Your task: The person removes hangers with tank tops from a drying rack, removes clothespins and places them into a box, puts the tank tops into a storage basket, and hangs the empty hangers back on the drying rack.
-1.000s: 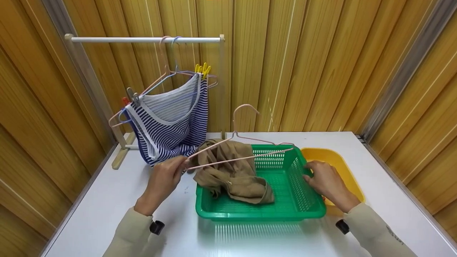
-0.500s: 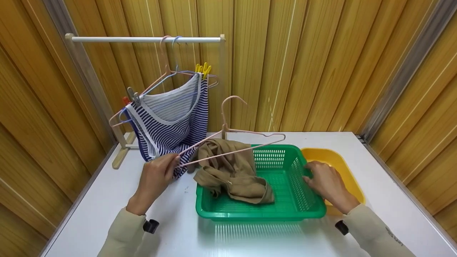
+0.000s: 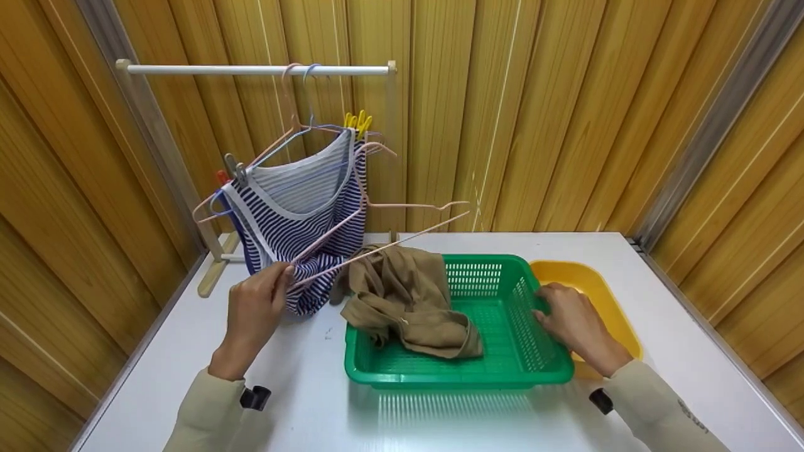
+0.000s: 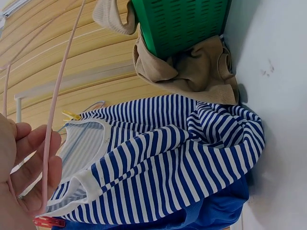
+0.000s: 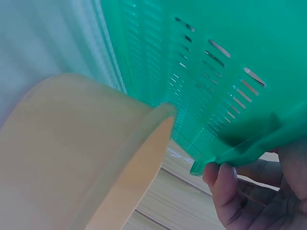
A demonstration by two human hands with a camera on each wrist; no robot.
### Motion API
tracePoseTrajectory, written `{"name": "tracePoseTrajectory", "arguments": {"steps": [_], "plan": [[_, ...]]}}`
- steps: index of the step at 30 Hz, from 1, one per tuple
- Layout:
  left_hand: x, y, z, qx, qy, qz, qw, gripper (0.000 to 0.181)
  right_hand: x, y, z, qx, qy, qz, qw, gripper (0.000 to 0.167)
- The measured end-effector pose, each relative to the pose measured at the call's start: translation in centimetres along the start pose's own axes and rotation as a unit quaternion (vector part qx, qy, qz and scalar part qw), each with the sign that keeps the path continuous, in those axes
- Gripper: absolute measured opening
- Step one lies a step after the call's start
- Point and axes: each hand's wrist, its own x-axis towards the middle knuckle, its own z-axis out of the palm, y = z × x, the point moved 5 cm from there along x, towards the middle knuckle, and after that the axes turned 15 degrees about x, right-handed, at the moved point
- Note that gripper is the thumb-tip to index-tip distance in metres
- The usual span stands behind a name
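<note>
My left hand [image 3: 254,311] pinches one end of a bare pink clothes hanger [image 3: 408,205]. The hanger's hook points up in front of the striped top's right side. Close behind that hand hangs a navy-and-white striped sleeveless top [image 3: 282,220], its lower part bunched on the table. My right hand [image 3: 578,320] grips the right rim of a green perforated basket [image 3: 458,380]; in the right wrist view, its fingers [image 5: 225,189] curl under the rim. A crumpled brown garment [image 3: 402,282] lies in the basket and spills over its left rim.
A small rack with a white rail [image 3: 207,69] stands at the back left, bearing a pink and a blue hanger. Yellow [image 3: 361,122], grey [image 3: 235,172] and red [image 3: 222,177] clothespins sit on the hanging clothes. Beside the basket is a yellow basin [image 3: 609,295].
My left hand has carried the pink hanger leftward, from over the basket to in front of the striped top. My right hand and the basket have stayed in place.
</note>
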Motion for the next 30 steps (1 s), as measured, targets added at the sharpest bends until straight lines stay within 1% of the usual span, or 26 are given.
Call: {"name": "tracePoseTrajectory", "arguments": {"steps": [5,8,12,17,24,30], "plan": [[0.1,-0.4,-0.5,0.012,0.019,-0.019,0.9996,0.011,0.0,0.1,0.1,-0.001,0.003,-0.01,0.9999,0.035],[0.1,-0.6,-0.8,0.016,0.027,-0.032,0.999,0.012,0.0,0.0,0.1,-0.013,0.006,-0.015,0.9998,0.035],[0.3,-0.9,-1.3,0.02,0.035,-0.049,0.998,0.015,0.0,0.0,0.2,-0.024,0.006,-0.014,0.9996,0.036],[0.4,-1.3,-2.0,0.019,0.048,-0.073,0.996,0.016,0.0,0.0,0.2,-0.019,0.004,-0.009,0.9998,0.036],[0.5,-1.9,-2.7,0.032,0.071,-0.085,0.9933,0.017,-0.1,0.0,0.1,-0.019,0.009,-0.013,0.9997,0.035],[0.4,-2.5,-3.3,0.033,0.074,-0.105,0.9912,0.019,-0.1,0.1,0.1,-0.018,0.011,-0.014,0.9997,0.034]]}}
